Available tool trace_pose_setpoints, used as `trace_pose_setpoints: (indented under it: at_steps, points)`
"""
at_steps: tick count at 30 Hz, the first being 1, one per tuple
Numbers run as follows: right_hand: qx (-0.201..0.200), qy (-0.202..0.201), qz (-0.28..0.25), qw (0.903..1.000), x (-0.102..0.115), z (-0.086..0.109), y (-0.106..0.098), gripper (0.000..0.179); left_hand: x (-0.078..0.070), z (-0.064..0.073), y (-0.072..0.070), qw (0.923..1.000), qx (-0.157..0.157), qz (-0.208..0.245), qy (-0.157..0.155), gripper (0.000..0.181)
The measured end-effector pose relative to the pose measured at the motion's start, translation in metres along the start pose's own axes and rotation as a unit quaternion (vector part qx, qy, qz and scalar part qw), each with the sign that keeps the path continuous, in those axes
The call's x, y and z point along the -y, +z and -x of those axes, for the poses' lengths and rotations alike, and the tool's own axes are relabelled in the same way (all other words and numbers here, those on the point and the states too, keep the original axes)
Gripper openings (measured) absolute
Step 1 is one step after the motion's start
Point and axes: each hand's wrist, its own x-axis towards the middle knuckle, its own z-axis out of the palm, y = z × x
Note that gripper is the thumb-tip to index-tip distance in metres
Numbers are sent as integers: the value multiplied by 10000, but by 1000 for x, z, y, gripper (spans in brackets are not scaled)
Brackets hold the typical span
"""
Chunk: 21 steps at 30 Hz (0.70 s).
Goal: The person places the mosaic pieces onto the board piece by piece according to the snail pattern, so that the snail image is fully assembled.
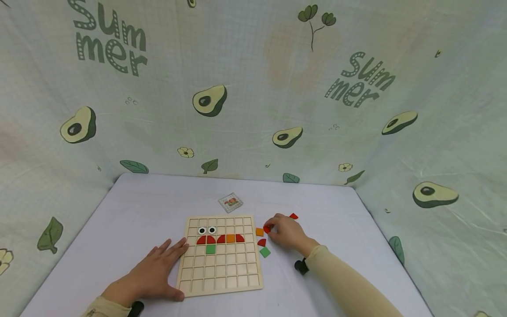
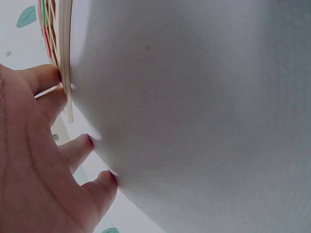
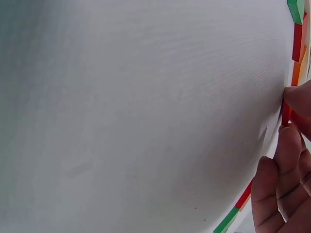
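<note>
A light wooden grid board [image 1: 220, 284] lies on the white table. Two round eye pieces [image 1: 207, 230], several red quarter-round pieces [image 1: 201, 240], an orange square [image 1: 230, 238] and a green square [image 1: 211, 249] occupy its upper cells. My left hand [image 1: 156, 270] is spread along the board's left side; in the left wrist view two fingertips touch its edge [image 2: 65, 58]. To the right of the board, my right hand [image 1: 288, 232] pinches a red quarter-round piece [image 1: 266, 229] between thumb and fingers, low at the table surface. The right wrist view shows this red piece [image 3: 285, 112] partly hidden.
Beside the board's right edge lie a loose orange square [image 1: 259, 232], a red quarter-round piece [image 1: 262, 242] and a green square [image 1: 265, 252]. Another red piece [image 1: 293, 216] sits beyond the right hand. A small picture card [image 1: 230, 202] lies behind the board. Printed cloth [image 1: 245, 57] surrounds the table.
</note>
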Motion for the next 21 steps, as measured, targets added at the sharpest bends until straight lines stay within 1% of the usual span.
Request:
trace_pose_setpoints:
  at_steps: [10,17,21]
  points:
    - [-57,107,-23,9999,-4,1,2,24,0,0,-1,10000,6,-18,35,126]
    - [-62,84,-77,9999,-5,1,3,23,0,0,0,10000,31,-8,8,126]
    - [14,39,-51,10000,-5,2,1,26,1,0,0,10000,25,-20,30,126]
